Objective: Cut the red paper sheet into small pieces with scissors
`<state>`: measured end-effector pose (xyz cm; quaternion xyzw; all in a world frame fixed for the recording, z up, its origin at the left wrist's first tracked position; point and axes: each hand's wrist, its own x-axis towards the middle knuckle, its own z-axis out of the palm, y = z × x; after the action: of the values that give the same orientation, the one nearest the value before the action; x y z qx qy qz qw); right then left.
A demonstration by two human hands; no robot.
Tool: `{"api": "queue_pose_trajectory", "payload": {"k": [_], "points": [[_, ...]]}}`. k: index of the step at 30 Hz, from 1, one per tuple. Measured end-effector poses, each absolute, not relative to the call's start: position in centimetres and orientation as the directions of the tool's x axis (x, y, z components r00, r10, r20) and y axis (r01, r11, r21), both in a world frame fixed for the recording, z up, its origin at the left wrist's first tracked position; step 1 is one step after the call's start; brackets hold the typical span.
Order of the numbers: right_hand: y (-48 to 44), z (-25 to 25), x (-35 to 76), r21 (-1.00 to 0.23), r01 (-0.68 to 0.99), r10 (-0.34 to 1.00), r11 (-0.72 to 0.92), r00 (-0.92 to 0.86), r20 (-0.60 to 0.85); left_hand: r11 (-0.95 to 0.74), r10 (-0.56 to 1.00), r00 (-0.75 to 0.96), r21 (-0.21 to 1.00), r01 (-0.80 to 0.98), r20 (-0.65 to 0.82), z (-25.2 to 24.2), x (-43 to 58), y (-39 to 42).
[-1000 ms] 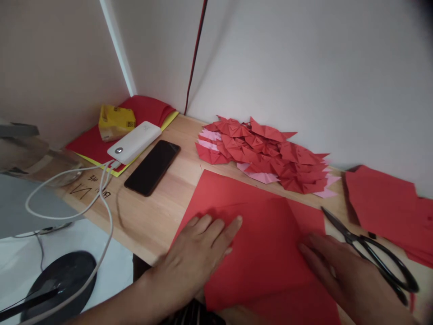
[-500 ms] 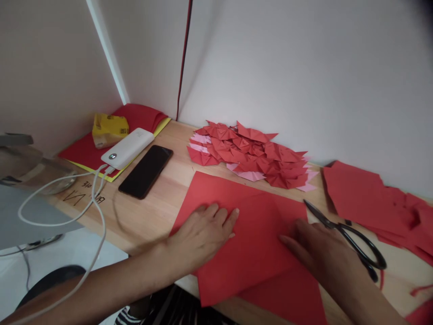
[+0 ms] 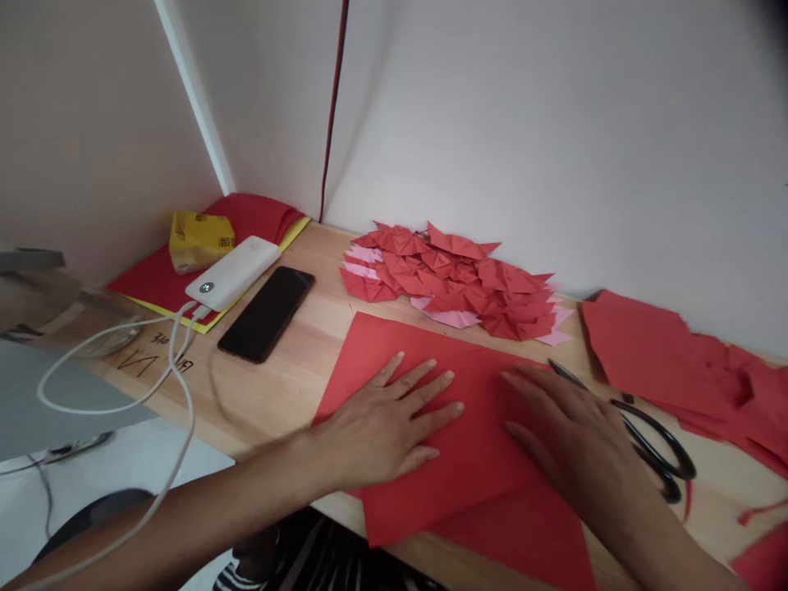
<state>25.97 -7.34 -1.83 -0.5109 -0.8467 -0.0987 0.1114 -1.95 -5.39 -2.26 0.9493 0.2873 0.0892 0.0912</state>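
Two overlapping sheets of red paper [image 3: 419, 513] lie in front of me, and their near edges hang past the table's front edge. My left hand [image 3: 394, 419] rests flat on the upper sheet with its fingers spread. On the right side of the paper, my right hand [image 3: 560, 414] lies with fingers stretched out and holds nothing that I can see. Black-handled scissors [image 3: 668, 447] lie just beyond my right hand, which partly covers them. Folded red and pink paper pieces [image 3: 455, 279] are piled in overlapping rows behind the sheets.
More red paper [image 3: 652, 349] is stacked at the right by the wall. On the left are a black phone [image 3: 267, 314], a white power bank [image 3: 234, 271] with a looping white cable [image 3: 185, 394], and a yellow packet [image 3: 200, 240] on red and yellow sheets [image 3: 139, 283].
My left hand has spread its fingers, which were bent before, and pressed flat on the paper. My right hand has slid a little away from me and its fingers have straightened.
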Motion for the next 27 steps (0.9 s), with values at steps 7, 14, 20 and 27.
{"api": "queue_pose_trajectory", "payload": {"k": [7, 14, 20, 27], "points": [[-7.9, -2.4, 23.4, 0.046, 0.711, 0.686, 0.702, -0.692, 0.223, -0.811, 0.562, 0.824, 0.245, 0.531, 0.074, -1.9, -2.0, -5.3], [-8.5, -3.5, 23.1, -0.134, 0.682, 0.695, 0.719, -0.706, 0.134, -0.810, 0.561, 0.826, 0.246, 0.533, 0.059, -1.8, -1.9, -5.3], [-8.6, -3.9, 23.3, -0.129, 0.720, 0.732, 0.681, -0.668, 0.133, -0.805, 0.560, 0.827, 0.260, 0.534, 0.036, -1.7, -2.0, -5.3], [-10.9, -3.3, 24.2, -0.037, 0.821, 0.816, 0.570, -0.560, 0.140, -0.795, 0.570, 0.821, 0.267, 0.545, 0.021, -1.7, -2.0, -5.3]]}}
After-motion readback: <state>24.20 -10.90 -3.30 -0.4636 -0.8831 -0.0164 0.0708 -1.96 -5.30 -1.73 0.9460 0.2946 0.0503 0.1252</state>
